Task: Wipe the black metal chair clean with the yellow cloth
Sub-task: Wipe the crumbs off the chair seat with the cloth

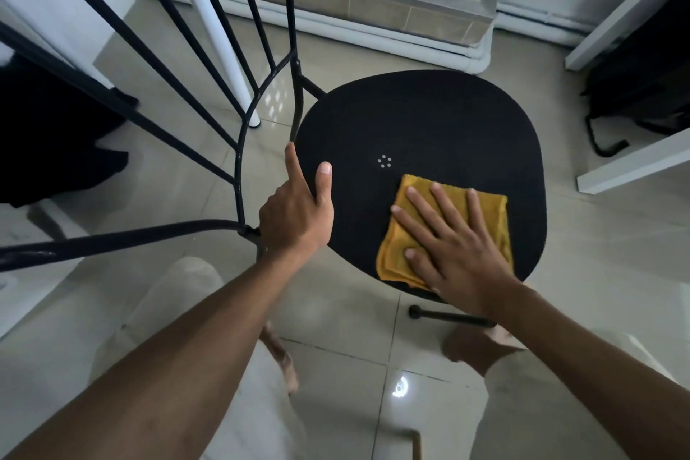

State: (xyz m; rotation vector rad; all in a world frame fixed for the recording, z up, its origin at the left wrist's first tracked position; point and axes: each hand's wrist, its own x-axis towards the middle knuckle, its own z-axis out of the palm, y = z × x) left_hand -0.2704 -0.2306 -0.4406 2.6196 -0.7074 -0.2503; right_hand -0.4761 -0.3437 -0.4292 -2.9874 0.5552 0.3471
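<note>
The black metal chair [429, 123] stands below me, its rounded seat in the middle and its thin-barred backrest [239, 146] rising at the left. A folded yellow cloth [407, 261] lies on the near right part of the seat. My right hand [451, 246] presses flat on the cloth with fingers spread, covering most of it. My left hand [298, 213] grips the seat's left edge, thumb on top and index finger along the rim.
A white pole [213, 22] stands behind the backrest. A tiled step [373, 0] runs along the back. White shelving with a black bag [642, 86] is at the right. Dark fabric [56, 142] sits at the left. My legs and feet are on the glossy floor tiles below.
</note>
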